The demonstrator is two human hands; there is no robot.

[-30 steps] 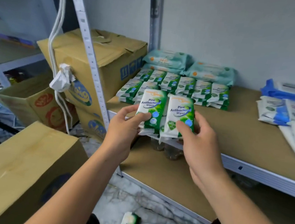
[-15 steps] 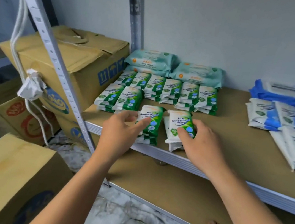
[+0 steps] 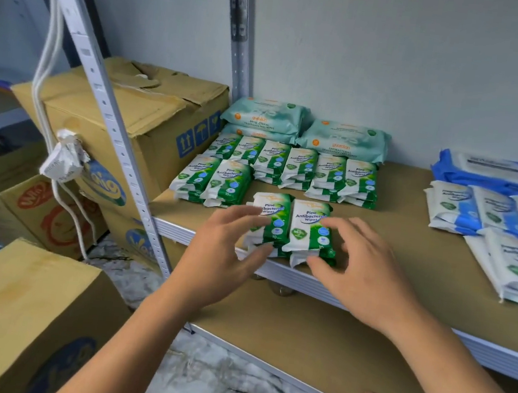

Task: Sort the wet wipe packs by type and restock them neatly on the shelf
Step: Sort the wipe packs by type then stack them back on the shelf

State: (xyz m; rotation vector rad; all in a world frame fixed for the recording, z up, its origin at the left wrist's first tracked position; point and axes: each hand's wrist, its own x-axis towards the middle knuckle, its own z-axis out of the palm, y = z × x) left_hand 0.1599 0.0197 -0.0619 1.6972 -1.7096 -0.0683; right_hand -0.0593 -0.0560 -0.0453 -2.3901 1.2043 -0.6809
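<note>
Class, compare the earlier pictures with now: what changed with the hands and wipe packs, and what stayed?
The two green-and-white pine wipe packs went from held up before the brown shelf board down onto its front edge. The left hand and right hand loosened their grip and opened. The back rows of green packs stayed.

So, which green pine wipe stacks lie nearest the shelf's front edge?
The two stacks at the left hand and right hand; the other green stacks sit further back, toward the wall.

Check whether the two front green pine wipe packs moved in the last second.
Yes. The two green pine packs went from held up before the shelf's front rail to lying on the board just behind it.
</note>
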